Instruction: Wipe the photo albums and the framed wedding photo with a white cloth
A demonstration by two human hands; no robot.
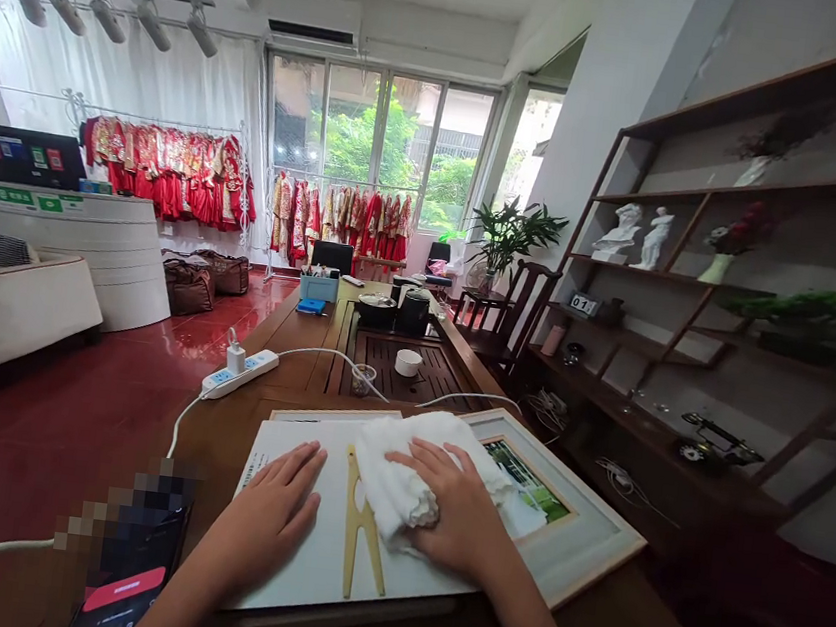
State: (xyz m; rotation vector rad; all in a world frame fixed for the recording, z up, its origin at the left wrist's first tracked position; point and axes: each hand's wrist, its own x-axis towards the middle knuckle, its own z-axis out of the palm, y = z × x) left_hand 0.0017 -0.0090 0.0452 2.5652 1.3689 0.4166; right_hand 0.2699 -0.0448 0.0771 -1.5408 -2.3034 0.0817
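My left hand (282, 504) lies flat on a white board (282, 575), its fingers stretched forward and holding nothing. On the same board, my right hand (459, 515) grips a bunched white cloth (402, 458), with the fingers over its top. Between the two hands is a flat gold-coloured A-shaped piece (353, 518), its two legs pointing toward me and its top near the cloth. Under and to the right of the cloth lies a light wooden picture frame (602, 551) with a green photo (540, 494) in it, partly covered.
A phone (140, 564) lies left of the board. Farther off are a white power strip (241, 374) with cables across the table (255, 416), a tea tray (381, 375) holding a white cup (407, 363), and a blue box (319, 287). Wooden shelves (677, 358) stand to the right.
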